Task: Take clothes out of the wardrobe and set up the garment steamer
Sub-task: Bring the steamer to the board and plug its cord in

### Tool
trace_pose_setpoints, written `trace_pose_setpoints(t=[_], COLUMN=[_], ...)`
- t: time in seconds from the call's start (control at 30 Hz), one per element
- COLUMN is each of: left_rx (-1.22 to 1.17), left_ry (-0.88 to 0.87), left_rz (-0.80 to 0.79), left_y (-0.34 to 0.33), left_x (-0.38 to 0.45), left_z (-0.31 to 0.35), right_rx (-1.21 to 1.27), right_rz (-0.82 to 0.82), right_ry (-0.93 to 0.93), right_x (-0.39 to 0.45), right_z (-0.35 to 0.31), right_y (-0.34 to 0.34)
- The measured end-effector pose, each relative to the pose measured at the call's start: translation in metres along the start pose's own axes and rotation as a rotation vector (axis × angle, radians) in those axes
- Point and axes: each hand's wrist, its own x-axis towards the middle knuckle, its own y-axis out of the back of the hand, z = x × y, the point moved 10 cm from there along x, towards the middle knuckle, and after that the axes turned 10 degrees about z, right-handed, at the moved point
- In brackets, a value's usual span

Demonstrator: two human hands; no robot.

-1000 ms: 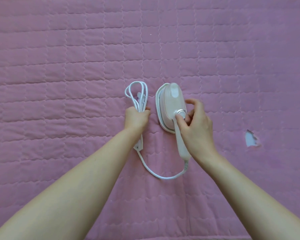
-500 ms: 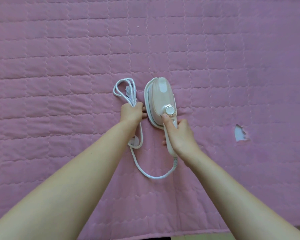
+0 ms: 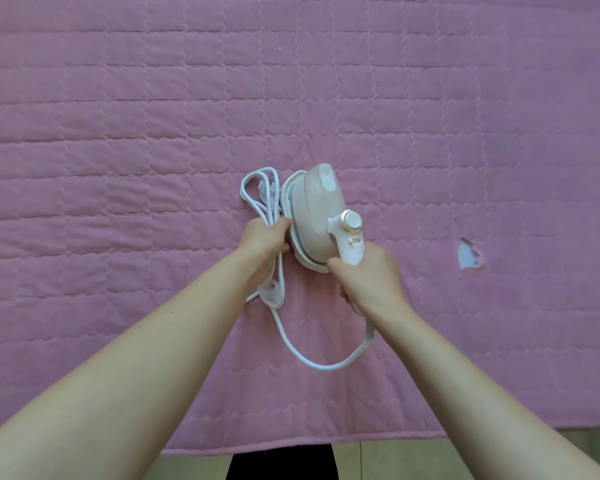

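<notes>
The right hand (image 3: 369, 277) grips the steamer (image 3: 317, 216) by its handle, tilted over the pink bed cover (image 3: 118, 133). The left hand (image 3: 265, 239) holds the bundled cord (image 3: 264, 199) just beside it. A slack loop of cord hangs between the two hands; it could snag or tug the steamer if the hands part. Gripped low on the handle, the heavy head may tip. No clothes are in view.
</notes>
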Motion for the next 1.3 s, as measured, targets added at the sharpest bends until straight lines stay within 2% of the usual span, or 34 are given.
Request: trace_pose_setpoints(t=[0.2,0.33,0.53,0.77,1.03,1.3], left_rx=[0.026,-0.046,-0.126,-0.178,-0.216,-0.323], left_ry=[-0.012,-0.025,-0.027,-0.111,-0.163,-0.198], left_rz=[-0.028,-0.03,-0.04,-0.054,0.019,0.079], left_y=[0.028,0.049,0.088,0.139,0.195,0.235], left_x=[-0.041,-0.076,-0.139,-0.217,-0.311,-0.384], left_z=[-0.017,-0.01,0.017,0.055,0.08,0.075], right_rx=[-0.014,0.023,0.052,0.117,0.206,0.201], right_rz=[-0.059,-0.094,-0.094,-0.073,-0.087,-0.106], right_ry=[0.018,0.046,0.088,0.136,0.186,0.304], right_x=[-0.047,-0.082,-0.139,-0.216,-0.293,-0.347], right_z=[-0.007,-0.024,-0.065,-0.108,-0.137,-0.15], right_y=[0.018,0.037,0.081,0.141,0.187,0.223])
